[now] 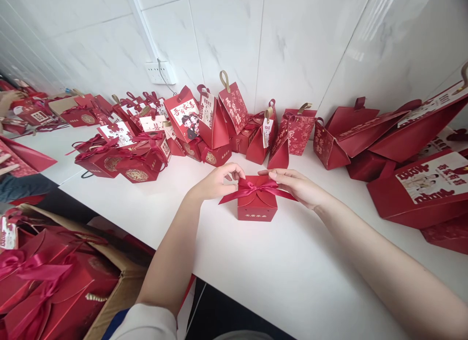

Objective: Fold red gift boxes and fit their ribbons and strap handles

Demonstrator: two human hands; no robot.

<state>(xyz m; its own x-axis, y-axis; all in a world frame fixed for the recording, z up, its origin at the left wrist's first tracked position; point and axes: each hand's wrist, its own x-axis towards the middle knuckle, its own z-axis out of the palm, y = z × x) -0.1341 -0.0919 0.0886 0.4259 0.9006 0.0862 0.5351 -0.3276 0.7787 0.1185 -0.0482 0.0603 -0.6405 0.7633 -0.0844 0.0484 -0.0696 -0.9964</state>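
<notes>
A small red gift box stands upright on the white table, gold characters on its front and its curved flaps folded over the top. A satin ribbon is tied across it in a bow, with tails sticking out to both sides. At the bow's left loop is my left hand, fingers curled and closed at the ribbon. My right hand reaches in from the other side, thumb and fingers together at the right loop. The fingertips behind the bow are partly hidden.
Red boxes with bows sit left on the white table. Tall red handled boxes line the tiled wall, with larger ones at right. A cardboard carton of red boxes is lower left. Another person's hand holds red card at far left.
</notes>
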